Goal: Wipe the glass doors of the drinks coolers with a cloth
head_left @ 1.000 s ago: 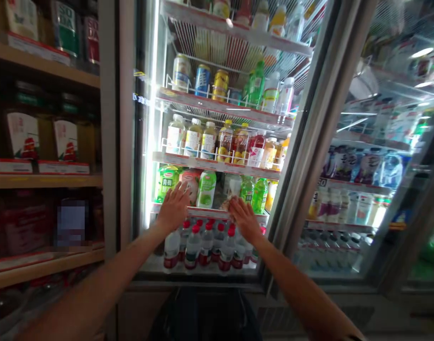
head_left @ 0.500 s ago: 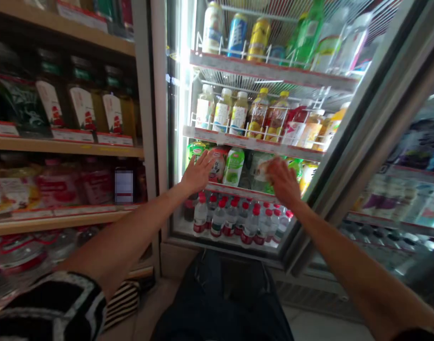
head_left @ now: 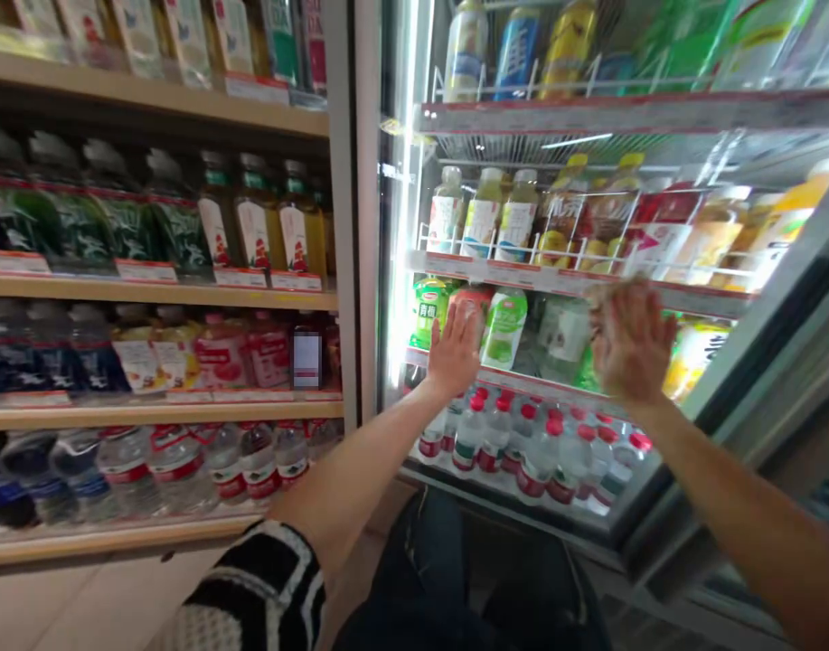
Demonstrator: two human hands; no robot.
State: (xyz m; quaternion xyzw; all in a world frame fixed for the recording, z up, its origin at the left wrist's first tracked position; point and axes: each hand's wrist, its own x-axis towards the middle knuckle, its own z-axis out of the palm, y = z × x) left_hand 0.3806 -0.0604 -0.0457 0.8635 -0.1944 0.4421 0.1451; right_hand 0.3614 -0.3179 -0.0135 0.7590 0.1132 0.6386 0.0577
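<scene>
My left hand (head_left: pixel 455 351), palm forward and fingers spread, is raised in front of a red drink package (head_left: pixel 474 297). It holds nothing. On one side of it is a green drink package (head_left: pixel 428 315), on the other a green-and-white bottle (head_left: pixel 504 327). My right hand (head_left: pixel 631 344) is up at the same shelf, slightly blurred, with its fingers stretched upward and nothing visible in it. It covers part of the drinks behind, near a pale-labelled bottle (head_left: pixel 564 333) and a yellow package (head_left: pixel 697 354). Whether either hand touches anything, I cannot tell.
The lit drinks cooler has several shelves, with red-capped water bottles (head_left: pixel 499 429) at the bottom and cans (head_left: pixel 515 52) at the top. A metal door frame (head_left: pixel 732 398) slants along the right. Wooden shelves (head_left: pixel 149 291) of bottles stand at left, with a blurred-out screen (head_left: pixel 306 358).
My view has swung left, bringing more of the wooden shelves into sight. My right hand's fingers, bent before, are now stretched upward. My left hand stays raised and spread.
</scene>
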